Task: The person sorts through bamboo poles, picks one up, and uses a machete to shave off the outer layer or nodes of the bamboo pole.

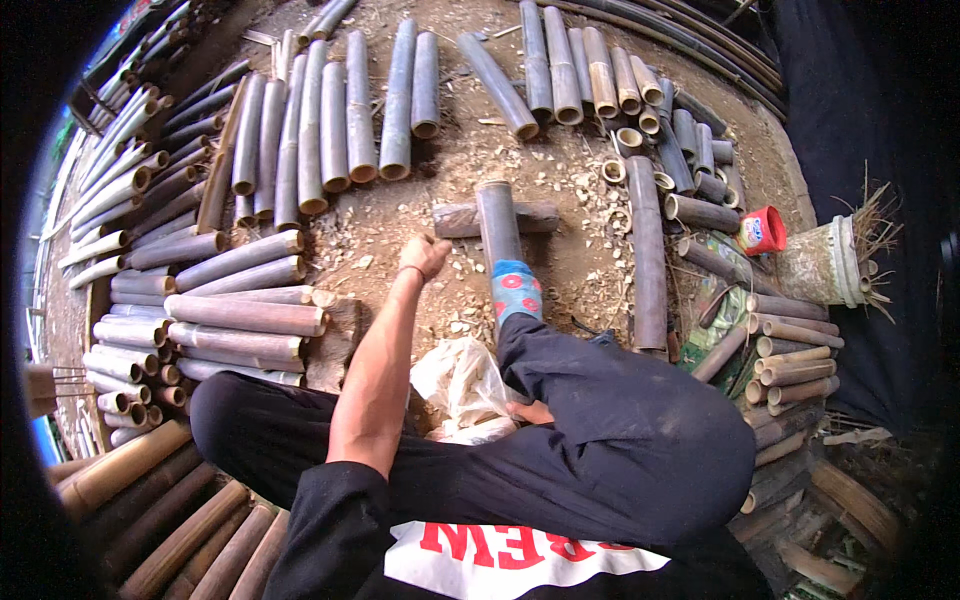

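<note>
My left hand [425, 257] is closed in a fist, held out past my left knee, with a thin band at its wrist. Whatever it holds, if anything, is hidden. Just right of it, a bamboo tube [497, 222] rests across a short dark log [455, 221]. My foot in a blue sock with red rings [517, 288] is on the tube's near end. Between my legs sits a crumpled white plastic bag [460, 375]. Beside it shows a patch of bare skin [532, 412]; whether it is hand or foot, I cannot tell. No right arm shows.
Cut bamboo tubes [360, 110] lie in rows ahead, with more stacked to the left [245, 315] and right [795, 365]. Wood chips litter the dirt floor [400, 200]. On the right are a red tub [763, 231] and a tipped whitish bucket [815, 262] with sticks in its mouth.
</note>
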Demonstrator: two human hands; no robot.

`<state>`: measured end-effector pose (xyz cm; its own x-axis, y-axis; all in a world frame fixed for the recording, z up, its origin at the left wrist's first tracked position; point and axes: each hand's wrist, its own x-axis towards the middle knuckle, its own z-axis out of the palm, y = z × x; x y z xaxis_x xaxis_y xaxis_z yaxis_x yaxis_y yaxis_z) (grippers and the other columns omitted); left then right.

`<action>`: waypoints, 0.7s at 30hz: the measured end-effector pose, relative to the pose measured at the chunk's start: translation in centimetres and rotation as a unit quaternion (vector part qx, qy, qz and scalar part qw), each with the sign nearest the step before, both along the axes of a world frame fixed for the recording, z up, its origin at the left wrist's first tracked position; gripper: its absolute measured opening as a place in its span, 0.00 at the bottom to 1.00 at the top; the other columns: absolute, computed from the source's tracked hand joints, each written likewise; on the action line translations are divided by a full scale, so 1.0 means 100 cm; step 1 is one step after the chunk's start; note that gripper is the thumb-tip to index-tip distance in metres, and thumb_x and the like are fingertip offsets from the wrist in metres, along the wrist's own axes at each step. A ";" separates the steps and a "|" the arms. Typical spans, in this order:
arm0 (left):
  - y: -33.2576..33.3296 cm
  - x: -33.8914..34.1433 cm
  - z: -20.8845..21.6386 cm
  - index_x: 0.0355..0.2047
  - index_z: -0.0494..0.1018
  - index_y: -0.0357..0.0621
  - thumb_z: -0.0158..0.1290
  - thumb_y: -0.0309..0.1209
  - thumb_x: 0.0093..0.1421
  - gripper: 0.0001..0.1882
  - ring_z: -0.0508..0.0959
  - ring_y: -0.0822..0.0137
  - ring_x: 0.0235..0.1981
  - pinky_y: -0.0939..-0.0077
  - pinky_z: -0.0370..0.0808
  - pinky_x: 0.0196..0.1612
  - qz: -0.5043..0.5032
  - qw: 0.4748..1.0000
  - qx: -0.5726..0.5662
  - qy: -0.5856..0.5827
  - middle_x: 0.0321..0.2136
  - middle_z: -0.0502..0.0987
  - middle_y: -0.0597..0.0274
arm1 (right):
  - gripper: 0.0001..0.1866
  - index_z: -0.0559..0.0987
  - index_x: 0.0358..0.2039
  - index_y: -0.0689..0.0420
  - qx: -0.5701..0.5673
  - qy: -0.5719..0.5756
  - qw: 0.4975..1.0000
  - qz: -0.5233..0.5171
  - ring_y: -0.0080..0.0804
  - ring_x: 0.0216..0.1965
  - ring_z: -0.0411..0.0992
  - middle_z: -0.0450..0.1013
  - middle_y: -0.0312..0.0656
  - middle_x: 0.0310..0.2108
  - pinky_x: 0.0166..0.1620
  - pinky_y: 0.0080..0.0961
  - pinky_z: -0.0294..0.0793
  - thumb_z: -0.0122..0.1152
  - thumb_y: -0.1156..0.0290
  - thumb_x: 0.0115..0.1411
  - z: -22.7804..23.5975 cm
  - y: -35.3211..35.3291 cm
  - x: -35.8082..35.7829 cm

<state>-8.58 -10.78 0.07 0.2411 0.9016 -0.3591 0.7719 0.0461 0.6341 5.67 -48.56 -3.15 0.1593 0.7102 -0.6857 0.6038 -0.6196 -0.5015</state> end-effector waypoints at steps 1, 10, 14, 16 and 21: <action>0.003 0.009 0.000 0.37 0.77 0.31 0.60 0.51 0.49 0.31 0.80 0.55 0.37 0.66 0.76 0.41 0.011 0.999 -0.016 -0.040 0.34 0.80 0.43 | 0.39 0.57 0.62 0.61 0.001 -0.007 1.000 -0.001 0.49 0.63 0.55 0.57 0.58 0.60 0.61 0.39 0.57 0.55 0.50 0.56 -0.003 -0.005 0.003; -0.005 0.095 -0.039 0.50 0.68 0.34 0.66 0.52 0.45 0.40 0.74 0.66 0.37 0.70 0.72 0.41 0.075 0.887 -0.309 -0.334 0.38 0.74 0.57 | 0.33 0.58 0.59 0.62 -0.001 -0.019 1.000 0.009 0.52 0.60 0.58 0.59 0.57 0.58 0.59 0.42 0.59 0.52 0.58 0.57 -0.013 -0.009 0.003; -0.007 0.113 -0.054 0.49 0.69 0.35 0.66 0.44 0.48 0.33 0.76 0.64 0.39 0.67 0.73 0.45 0.097 0.818 -0.367 -0.433 0.39 0.75 0.58 | 0.31 0.59 0.58 0.62 -0.003 -0.008 1.000 0.007 0.53 0.59 0.59 0.61 0.56 0.57 0.58 0.44 0.60 0.51 0.61 0.58 -0.016 0.006 0.012; -0.010 0.117 -0.063 0.48 0.70 0.36 0.65 0.41 0.49 0.30 0.75 0.65 0.37 0.67 0.73 0.44 0.103 0.808 -0.379 -0.438 0.38 0.75 0.60 | 0.29 0.59 0.58 0.62 -0.002 -0.011 1.000 -0.011 0.53 0.58 0.59 0.61 0.56 0.56 0.57 0.44 0.60 0.51 0.63 0.58 -0.007 0.010 0.021; -0.015 0.121 -0.072 0.42 0.71 0.39 0.59 0.40 0.55 0.20 0.74 0.65 0.33 0.68 0.72 0.40 0.120 0.802 -0.384 -0.441 0.32 0.75 0.62 | 0.26 0.60 0.56 0.63 -0.005 0.001 0.999 -0.031 0.55 0.57 0.61 0.62 0.56 0.55 0.56 0.46 0.61 0.49 0.67 0.59 0.011 0.015 0.026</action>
<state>3.51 -12.32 -7.17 0.5600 0.5536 -0.6164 -0.0498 0.7652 0.6419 8.31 -47.07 -2.08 0.2016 0.6923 -0.6929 0.5628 -0.6609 -0.4965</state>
